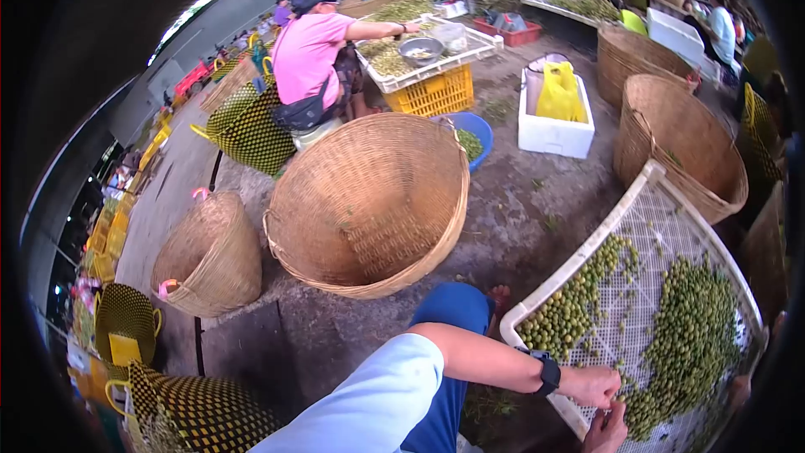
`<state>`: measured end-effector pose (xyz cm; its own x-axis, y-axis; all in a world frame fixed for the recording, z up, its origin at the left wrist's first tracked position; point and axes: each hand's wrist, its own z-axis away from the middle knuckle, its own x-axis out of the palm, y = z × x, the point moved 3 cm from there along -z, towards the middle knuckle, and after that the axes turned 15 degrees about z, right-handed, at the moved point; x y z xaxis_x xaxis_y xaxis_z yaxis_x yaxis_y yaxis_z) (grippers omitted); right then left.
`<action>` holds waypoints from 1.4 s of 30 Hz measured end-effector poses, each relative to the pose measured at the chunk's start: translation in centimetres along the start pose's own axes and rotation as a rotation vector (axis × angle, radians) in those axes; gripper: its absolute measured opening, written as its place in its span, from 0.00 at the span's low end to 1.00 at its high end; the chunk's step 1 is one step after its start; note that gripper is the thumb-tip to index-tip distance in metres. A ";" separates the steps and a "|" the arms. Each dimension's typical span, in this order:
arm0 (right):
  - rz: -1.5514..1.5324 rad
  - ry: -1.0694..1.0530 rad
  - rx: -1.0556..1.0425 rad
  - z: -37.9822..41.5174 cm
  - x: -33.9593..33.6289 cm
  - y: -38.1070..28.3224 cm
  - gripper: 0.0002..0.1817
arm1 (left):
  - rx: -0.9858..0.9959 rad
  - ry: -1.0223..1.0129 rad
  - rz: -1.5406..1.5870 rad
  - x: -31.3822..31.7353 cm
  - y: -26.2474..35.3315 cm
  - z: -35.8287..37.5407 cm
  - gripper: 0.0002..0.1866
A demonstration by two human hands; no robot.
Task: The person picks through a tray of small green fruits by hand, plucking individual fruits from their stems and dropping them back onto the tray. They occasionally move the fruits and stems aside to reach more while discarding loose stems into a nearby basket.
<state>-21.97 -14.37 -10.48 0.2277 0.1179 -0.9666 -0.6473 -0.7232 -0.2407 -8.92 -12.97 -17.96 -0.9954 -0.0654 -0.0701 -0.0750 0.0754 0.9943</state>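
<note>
Left hand [592, 386] and right hand [605, 429] pinch at small green fruits [688, 344] on the white mesh tray [587, 256]; exact hold unclear. Lighter, yellower fruits [574, 306] sit apart upper left. Bulk looks unsorted. Big wicker basket [369, 201] lies tipped and empty nearby.

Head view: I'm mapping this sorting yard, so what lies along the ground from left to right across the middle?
Small tipped wicker basket → large tipped wicker basket → white mesh tray of green fruit, where the left hand and right hand are picking.
</note>
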 end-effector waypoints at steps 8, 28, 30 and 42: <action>-0.010 -0.018 -0.125 -0.7 -2.8 -1.6 0.11 | 0.168 0.031 0.111 -1.4 2.7 1.5 0.06; -0.441 -0.214 0.228 -3.3 0.2 1.9 0.07 | -0.003 -0.329 0.018 -2.5 8.6 5.1 0.13; -0.789 -0.338 0.452 -3.4 1.7 3.7 0.10 | -0.113 -0.639 -0.086 -1.1 8.0 6.4 0.16; -1.301 -0.357 0.771 -3.5 4.4 2.8 0.09 | 0.188 -0.706 -0.529 -0.2 7.5 10.7 0.06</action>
<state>-20.20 -18.22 -15.12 0.8036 0.5951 -0.0064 -0.3780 0.5020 -0.7779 -9.95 -1.73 -11.33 -0.6288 0.4836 -0.6089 -0.4801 0.3746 0.7932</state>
